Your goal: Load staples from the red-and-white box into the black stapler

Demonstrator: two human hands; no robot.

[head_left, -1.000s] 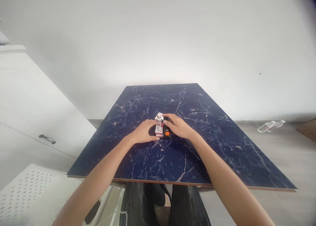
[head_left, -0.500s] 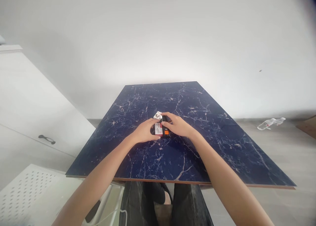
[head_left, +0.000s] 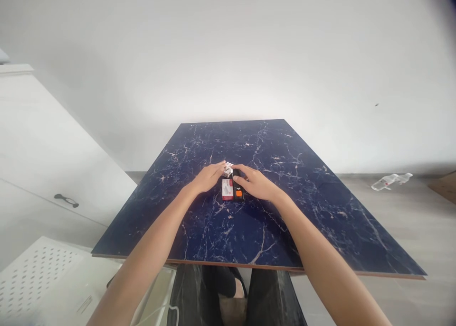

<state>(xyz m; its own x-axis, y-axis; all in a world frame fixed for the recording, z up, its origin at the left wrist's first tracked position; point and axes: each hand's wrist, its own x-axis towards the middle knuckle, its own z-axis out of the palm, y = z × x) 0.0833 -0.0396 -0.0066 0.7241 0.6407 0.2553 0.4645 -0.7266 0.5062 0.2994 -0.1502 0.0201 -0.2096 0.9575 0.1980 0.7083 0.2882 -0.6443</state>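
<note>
Three small boxes sit together on a dark blue marbled table [head_left: 256, 141]. The nearest, a red-and-white box [head_left: 227, 188], lies beside a black box with an orange patch [head_left: 238, 194]. Behind them is a small white box with dark markings [head_left: 228, 169]. My left hand [head_left: 210, 178] has its fingers stretched out together along the left side of the white box; its thumb is mostly hidden. My right hand [head_left: 254, 182] curves over the black box, thumb on its top and index fingertip by the white box. The palm hides the black box's right side.
A white cabinet with a dark handle [head_left: 66, 200] stands to the left, above a white perforated panel [head_left: 39, 278]. On the floor to the right lies a clear plastic bottle [head_left: 385, 181]. A pale wall [head_left: 228, 55] rises behind the table.
My left hand has let go of the red-and-white box and moved up and away to the white box. The red-and-white box now lies uncovered. My right hand has hardly moved.
</note>
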